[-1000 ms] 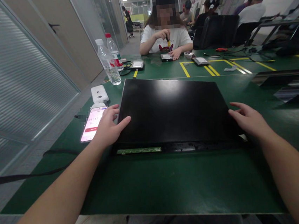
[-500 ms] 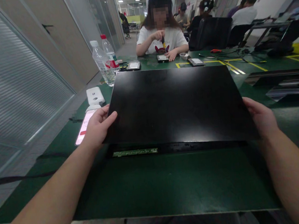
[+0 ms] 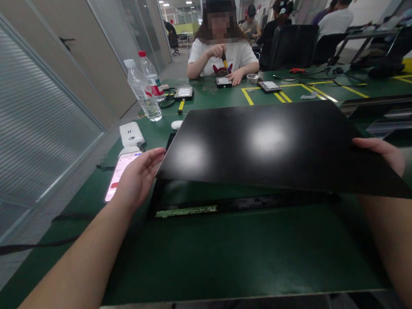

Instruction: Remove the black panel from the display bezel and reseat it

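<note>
A thin, glossy black panel [image 3: 264,153], like a screen sheet, is held tilted over the table, its right front corner reaching toward me. My right hand [image 3: 384,156] grips its right edge, thumb on top and fingers beneath. At the left edge is my left hand [image 3: 138,175], its fingers stretched out beside the panel; whether they touch it is hard to tell. Below lies a black frame [image 3: 276,200], mostly covered by the panel. A narrow green circuit board [image 3: 185,211] runs along the frame's near side.
Left on the green table [image 3: 238,258] are a lit phone [image 3: 120,175], a white device [image 3: 131,134] and two bottles [image 3: 143,92]. Opposite, a person [image 3: 222,56] works with a screwdriver on a small drive [image 3: 224,82]. Dark strips [image 3: 400,123] lie at right.
The panel has moved right and tilted, its right front corner coming nearer. My left thumb has come off its top face. More of the frame underneath now shows.
</note>
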### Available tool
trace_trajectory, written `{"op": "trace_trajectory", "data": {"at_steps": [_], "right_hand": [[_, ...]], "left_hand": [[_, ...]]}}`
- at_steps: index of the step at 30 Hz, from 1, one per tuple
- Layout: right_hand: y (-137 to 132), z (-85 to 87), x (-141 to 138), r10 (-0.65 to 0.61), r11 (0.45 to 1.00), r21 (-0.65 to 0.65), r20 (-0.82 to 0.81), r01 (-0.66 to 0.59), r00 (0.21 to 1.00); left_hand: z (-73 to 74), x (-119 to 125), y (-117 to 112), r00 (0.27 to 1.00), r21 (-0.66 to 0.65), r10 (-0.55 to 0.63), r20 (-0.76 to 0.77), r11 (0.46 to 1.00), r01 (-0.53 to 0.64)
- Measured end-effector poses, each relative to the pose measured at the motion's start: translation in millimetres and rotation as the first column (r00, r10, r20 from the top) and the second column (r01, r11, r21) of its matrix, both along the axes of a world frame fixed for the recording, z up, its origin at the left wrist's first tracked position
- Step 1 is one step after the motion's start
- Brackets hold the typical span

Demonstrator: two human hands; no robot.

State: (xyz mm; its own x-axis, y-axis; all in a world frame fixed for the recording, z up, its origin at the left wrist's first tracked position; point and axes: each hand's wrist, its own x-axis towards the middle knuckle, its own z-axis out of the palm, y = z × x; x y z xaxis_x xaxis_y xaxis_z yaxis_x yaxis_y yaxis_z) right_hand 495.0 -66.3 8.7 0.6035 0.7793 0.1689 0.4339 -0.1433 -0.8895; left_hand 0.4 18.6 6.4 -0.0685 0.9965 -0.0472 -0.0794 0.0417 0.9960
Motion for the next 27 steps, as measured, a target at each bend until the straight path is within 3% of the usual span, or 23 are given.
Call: {"op": "trace_trajectory", "data": {"at_steps": [3,6,8,13,16,18,27], "right_hand": [[0,2.1,-4,-0.081,0.995,0.038,-0.291,0.097,0.953],[5,4.7,-15,-0.014,0.982,0.166,-0.436,0.095,0.900],[10,5.8,-23,-0.026,0.964,0.223,-0.458,0.143,0.888],[24,4.3,-29,-0.100,0.899,0.317,-0.525,0.303,0.845],[30,1.3,-22,-0.049,0.764,0.420,-0.719,0.489,0.694],[32,-0.1,-18,-0.020,0.701,0.429,-0.787,0.570,0.616],[29,7.2,-23,-0.069,0.661,0.375,-0.832,0.650,0.550]], "left_hand": [[-6.1,-6,4,0.959,0.138,0.111,-0.260,0.987,-0.076],[-12.1,-13,6,0.810,0.168,0.108,-0.577,0.986,-0.012],[-15.5,-17,6,0.716,0.164,0.086,-0.693,0.986,0.041],[-20.1,-21,9,0.569,0.106,0.022,-0.822,0.988,0.115],[-19.5,-20,9,0.478,0.015,-0.040,-0.878,0.994,0.111],[-18.8,-18,8,0.454,-0.040,-0.091,-0.886,0.992,0.120],[-17.7,-14,5,0.350,-0.095,-0.170,-0.921,0.970,0.222]]}}
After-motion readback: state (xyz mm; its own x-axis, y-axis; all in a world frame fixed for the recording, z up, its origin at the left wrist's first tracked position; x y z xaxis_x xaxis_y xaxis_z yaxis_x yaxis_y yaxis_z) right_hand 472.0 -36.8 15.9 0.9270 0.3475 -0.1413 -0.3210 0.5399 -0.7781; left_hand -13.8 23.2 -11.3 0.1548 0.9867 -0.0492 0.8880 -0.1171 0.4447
